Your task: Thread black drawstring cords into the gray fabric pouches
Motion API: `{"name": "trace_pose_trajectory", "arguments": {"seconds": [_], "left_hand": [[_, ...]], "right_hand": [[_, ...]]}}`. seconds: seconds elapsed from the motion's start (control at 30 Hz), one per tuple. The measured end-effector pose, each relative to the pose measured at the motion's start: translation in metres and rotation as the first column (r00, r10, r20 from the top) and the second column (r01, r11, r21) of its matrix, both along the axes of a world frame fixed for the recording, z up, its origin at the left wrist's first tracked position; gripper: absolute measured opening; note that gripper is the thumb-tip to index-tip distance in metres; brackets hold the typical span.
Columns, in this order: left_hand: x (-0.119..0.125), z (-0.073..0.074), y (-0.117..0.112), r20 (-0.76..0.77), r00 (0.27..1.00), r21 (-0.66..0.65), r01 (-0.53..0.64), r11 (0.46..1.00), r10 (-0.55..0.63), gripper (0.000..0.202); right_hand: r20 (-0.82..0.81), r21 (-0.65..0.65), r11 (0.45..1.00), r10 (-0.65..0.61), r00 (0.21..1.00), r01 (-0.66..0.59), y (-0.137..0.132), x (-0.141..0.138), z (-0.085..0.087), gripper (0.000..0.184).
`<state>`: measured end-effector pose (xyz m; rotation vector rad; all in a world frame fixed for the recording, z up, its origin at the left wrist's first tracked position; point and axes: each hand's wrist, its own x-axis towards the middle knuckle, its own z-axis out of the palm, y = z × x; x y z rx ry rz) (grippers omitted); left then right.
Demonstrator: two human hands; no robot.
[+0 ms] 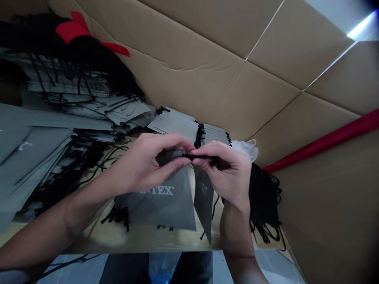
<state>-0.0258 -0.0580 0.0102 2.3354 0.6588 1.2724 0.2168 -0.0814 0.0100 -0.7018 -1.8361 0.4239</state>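
Note:
Over the table, my left hand (148,161) and my right hand (227,169) meet fingertip to fingertip, both closed in a pinch. Between them is a short stretch of black cord (189,157), its ends mostly covered by my fingers. Below my right hand a grey drawstring pouch (204,197) with white lettering hangs tilted, almost edge-on. Its top is hidden behind the fingers. Under my left hand lies a flat grey pouch (166,211) marked "INTEX", with knotted black cord ends (118,215) sticking out at its left side.
Stacked grey pouches (44,154) fill the left side, with bundled black cords (97,59) and red bands behind. More pouch stacks (177,122) stand at the back, beside clear plastic (245,150). A black cord bundle (265,201) lies right. Cardboard (201,59) walls the table.

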Motion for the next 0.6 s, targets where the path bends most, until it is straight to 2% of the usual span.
{"name": "trace_pose_trajectory", "arguments": {"seconds": [0.13, 0.33, 0.43, 0.53, 0.6], "left_hand": [[0.000, 0.000, -0.004, 0.026, 0.996, 0.114, -0.091, 0.989, 0.088, 0.011], [0.001, 0.000, -0.010, 0.076, 0.987, 0.193, -0.153, 0.969, 0.141, 0.010], [0.003, -0.001, -0.012, 0.108, 0.977, 0.231, -0.204, 0.951, 0.183, 0.009], [0.004, -0.001, -0.014, 0.118, 0.975, 0.204, -0.208, 0.957, 0.187, 0.008], [0.005, 0.001, -0.013, 0.133, 0.983, 0.128, -0.146, 0.981, 0.129, 0.010]], "right_hand": [[-0.053, -0.007, 0.999, -0.046, 0.998, 0.046, -0.003, 0.001, 0.000, 0.019], [-0.064, -0.049, 0.998, 0.044, 0.997, -0.047, -0.005, 0.001, 0.002, 0.030], [-0.089, -0.054, 0.998, 0.017, 0.996, -0.022, -0.007, -0.002, 0.003, 0.030], [-0.106, -0.028, 0.998, -0.051, 0.993, 0.048, -0.008, -0.003, 0.004, 0.021], [-0.102, -0.013, 0.999, -0.049, 0.994, 0.048, -0.008, -0.002, 0.005, 0.019]]}}
